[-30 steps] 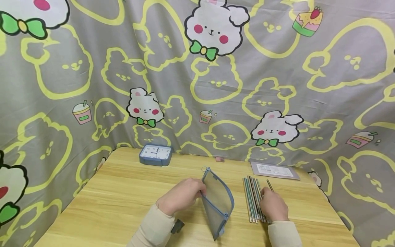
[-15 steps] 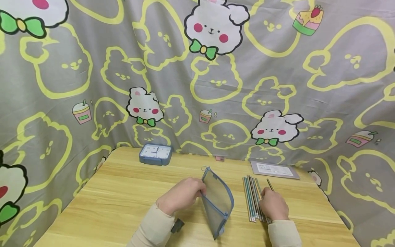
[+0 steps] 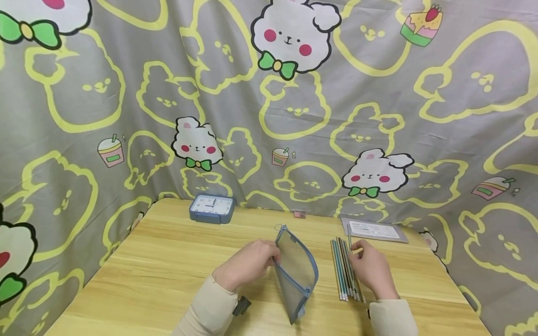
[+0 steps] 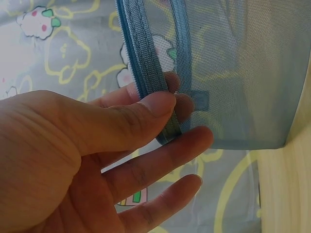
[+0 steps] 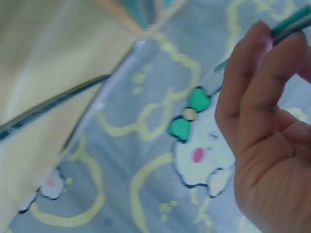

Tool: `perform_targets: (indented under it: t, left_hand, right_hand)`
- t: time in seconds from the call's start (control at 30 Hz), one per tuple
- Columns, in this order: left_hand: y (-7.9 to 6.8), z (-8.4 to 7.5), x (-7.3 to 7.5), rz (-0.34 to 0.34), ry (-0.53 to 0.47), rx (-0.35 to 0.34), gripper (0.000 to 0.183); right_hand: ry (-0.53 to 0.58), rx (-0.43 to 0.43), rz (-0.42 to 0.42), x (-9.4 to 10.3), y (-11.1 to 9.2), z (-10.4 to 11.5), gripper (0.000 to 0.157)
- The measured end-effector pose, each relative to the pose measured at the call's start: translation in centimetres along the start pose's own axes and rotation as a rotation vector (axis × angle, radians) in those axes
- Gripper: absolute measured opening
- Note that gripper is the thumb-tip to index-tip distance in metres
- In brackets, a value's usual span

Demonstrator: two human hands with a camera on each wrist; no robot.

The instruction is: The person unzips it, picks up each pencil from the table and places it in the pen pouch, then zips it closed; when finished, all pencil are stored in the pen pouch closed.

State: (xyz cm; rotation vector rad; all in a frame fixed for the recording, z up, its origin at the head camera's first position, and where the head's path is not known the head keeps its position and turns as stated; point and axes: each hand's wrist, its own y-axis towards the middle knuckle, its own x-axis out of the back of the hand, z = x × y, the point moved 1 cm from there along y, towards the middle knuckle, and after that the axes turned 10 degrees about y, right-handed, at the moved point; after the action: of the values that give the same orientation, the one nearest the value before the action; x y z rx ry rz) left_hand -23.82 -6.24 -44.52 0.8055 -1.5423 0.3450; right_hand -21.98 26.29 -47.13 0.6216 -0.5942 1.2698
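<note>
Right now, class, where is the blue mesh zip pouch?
In the head view, the pouch is just right of lower centre, its edge pinched by the left hand, with slim multicoloured pencils lying to its right.

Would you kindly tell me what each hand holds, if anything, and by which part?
The left hand pinches the mesh pouch by its zippered edge; the right hand holds at least one pencil, exact place unclear.

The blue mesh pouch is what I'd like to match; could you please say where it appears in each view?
Head: blue mesh pouch below and slightly right of centre, beside the left hand.
Left wrist: upper right.
Right wrist: not in it.
Shared landmark: the patterned curtain.
</note>
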Motion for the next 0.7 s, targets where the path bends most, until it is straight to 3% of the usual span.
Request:
perform_targets:
  t: [0.23,0.47,0.57,0.7]
  left_hand:
    - [0.0,0.0,0.0,-0.001,0.004,-0.003,0.017]
    - [-0.1,0.1,-0.1,-0.005,0.01,-0.003,0.017]
    - [-0.1,0.1,-0.1,-0.001,0.011,-0.001,0.017]
    - [0.0,0.1,-0.1,0.0,0.012,-0.004,0.017]
  right_hand:
    - [0.233,0.011,0.026,0.2,-1.6,4.3,0.028]
    - [0.48,0.053,0.043,-2.4,-2.8,7.8,0.019]
    - [0.52,0.065,0.047,-3.5,-2.9,8.3,0.016]
    - [0.492,0.082,0.068,-4.4,-3.2,8.6,0.015]
